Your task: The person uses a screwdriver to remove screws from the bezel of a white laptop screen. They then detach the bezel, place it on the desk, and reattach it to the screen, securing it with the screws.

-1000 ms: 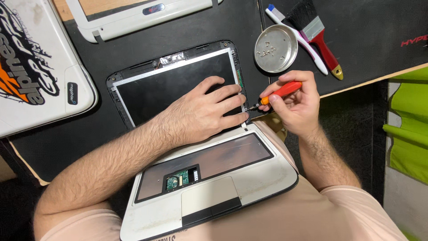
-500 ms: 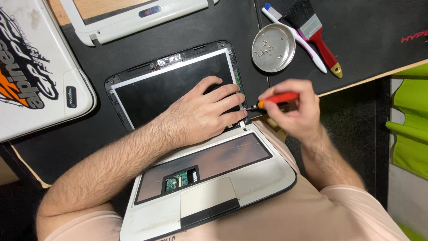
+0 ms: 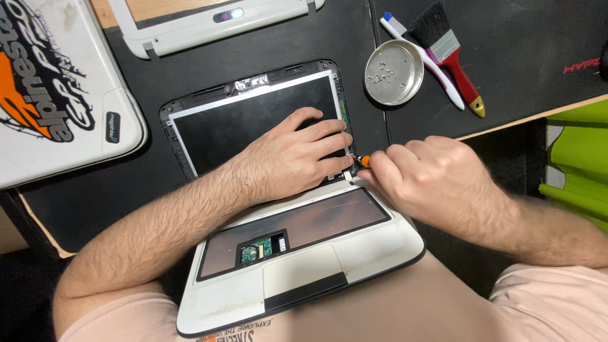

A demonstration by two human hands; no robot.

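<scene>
**Q:** Since the earlier frame, what has shifted?

**A:** Compared with one second ago, the right hand (image 3: 430, 180) has closed over the orange-handled screwdriver (image 3: 363, 160), so that only a short orange stub with its dark shaft shows; earlier, most of the handle lay exposed. The left hand (image 3: 297, 155) has kept its place on the screen.

**Q:** How does each hand stand?

**A:** Right hand: fingers curled shut around the screwdriver handle, tip directed at the right hinge corner of the small white laptop with its keyboard removed (image 3: 354, 244). Left hand: flat and open, fingers spread, pressing on the bare black display panel (image 3: 234, 123) near its lower right corner; it grasps nothing.

**Q:** Where does the laptop lie?

**A:** Its base overhangs the front edge of the desk (image 3: 95, 190) towards the person's lap; the display lies back flat on the black desk mat. A small green circuit board (image 3: 256, 251) shows through the open keyboard bay.

**Q:** What surrounds it?

**A:** Round metal dish holding small screws (image 3: 394, 71), beyond the display's right corner; just beside it, a red-handled black-bristled brush (image 3: 451, 54) and a white toothbrush (image 3: 421, 54). A detached white screen bezel (image 3: 209, 22) lies at the far edge; a white laptop lid with black and orange graphics (image 3: 57, 95) lies at left.
</scene>
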